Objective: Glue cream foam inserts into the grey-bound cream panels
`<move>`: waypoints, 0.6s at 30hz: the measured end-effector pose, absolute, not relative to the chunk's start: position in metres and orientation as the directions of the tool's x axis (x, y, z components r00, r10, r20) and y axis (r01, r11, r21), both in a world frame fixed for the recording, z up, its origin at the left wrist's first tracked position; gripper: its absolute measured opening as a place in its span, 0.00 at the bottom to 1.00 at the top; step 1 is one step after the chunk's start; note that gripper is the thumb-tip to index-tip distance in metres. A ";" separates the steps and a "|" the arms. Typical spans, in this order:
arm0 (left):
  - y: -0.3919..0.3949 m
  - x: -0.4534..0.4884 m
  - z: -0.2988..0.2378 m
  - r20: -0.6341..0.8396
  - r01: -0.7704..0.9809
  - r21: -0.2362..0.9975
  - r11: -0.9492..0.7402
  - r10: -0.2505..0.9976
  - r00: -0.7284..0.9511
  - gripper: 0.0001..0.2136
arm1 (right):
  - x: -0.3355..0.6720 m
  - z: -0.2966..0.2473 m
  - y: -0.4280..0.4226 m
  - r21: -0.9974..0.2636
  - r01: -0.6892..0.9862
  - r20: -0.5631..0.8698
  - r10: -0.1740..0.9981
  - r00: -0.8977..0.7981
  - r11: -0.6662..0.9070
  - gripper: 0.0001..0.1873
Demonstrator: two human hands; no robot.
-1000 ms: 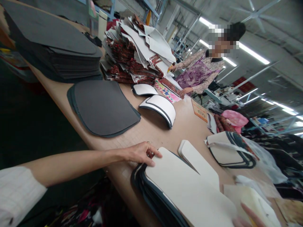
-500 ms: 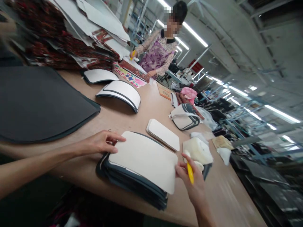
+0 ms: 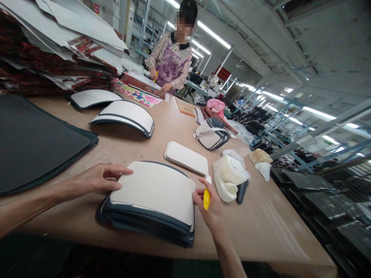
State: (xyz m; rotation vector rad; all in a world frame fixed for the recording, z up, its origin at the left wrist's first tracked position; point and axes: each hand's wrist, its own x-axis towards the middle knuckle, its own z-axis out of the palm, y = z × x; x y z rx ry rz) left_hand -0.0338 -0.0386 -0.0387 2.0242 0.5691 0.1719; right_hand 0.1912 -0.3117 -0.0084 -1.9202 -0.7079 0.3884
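Panel of cream, round-cornered board (image 3: 153, 189) atop a dark-blue layered stack (image 3: 150, 227), seemingly steadied at opposite edges by half-open left hand (image 3: 101, 179), otherwise empty, and half-curled right hand (image 3: 213, 214) also holding a slim yellow tool (image 3: 206, 199).

This place is, I would say, a factory workshop. The wide work table (image 3: 261, 224) carries several stacks of cut pieces (image 3: 153, 189), a co-worker (image 3: 171, 61) stands beyond, and strip lights (image 3: 214, 35) (long and white) run in rows overhead.
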 end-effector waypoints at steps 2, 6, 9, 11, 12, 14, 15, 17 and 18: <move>-0.041 -0.033 -0.041 -0.136 0.298 0.900 -0.317 0.446 0.885 0.23 | 0.191 -0.012 -0.311 -0.881 0.335 0.066 0.615 0.786 -0.334 0.27; -0.043 -0.033 -0.043 -0.153 0.283 0.929 -0.240 0.447 0.881 0.22 | 0.189 -0.015 -0.310 -0.849 0.383 0.110 0.587 0.802 -0.365 0.27; -0.037 -0.033 -0.036 -0.134 0.266 0.918 -0.293 0.402 0.906 0.20 | 0.187 -0.015 -0.309 -0.817 0.419 0.125 0.587 0.800 -0.397 0.26; -0.034 -0.029 -0.024 -0.076 0.252 0.852 -0.459 0.367 0.927 0.15 | 0.186 -0.015 -0.309 -0.798 0.437 0.130 0.589 0.797 -0.415 0.25; -0.035 -0.025 -0.016 -0.018 0.230 0.793 -0.564 0.356 0.934 0.13 | 0.185 -0.016 -0.309 -0.792 0.440 0.132 0.584 0.801 -0.424 0.25; -0.045 -0.012 0.000 0.163 0.145 0.644 -0.751 0.320 0.933 0.10 | 0.185 -0.018 -0.309 -0.780 0.441 0.140 0.563 0.814 -0.444 0.25; -0.055 -0.003 0.009 0.263 0.084 0.568 -0.819 0.277 0.924 0.10 | 0.186 -0.019 -0.309 -0.775 0.440 0.140 0.556 0.819 -0.454 0.25; -0.080 0.016 0.023 0.398 -0.069 0.433 -0.899 0.122 0.910 0.13 | 0.187 -0.022 -0.308 -0.768 0.442 0.146 0.545 0.826 -0.464 0.24; -0.093 0.024 0.029 0.399 -0.156 0.387 -0.909 0.012 0.917 0.14 | 0.187 -0.024 -0.308 -0.764 0.447 0.158 0.538 0.828 -0.464 0.24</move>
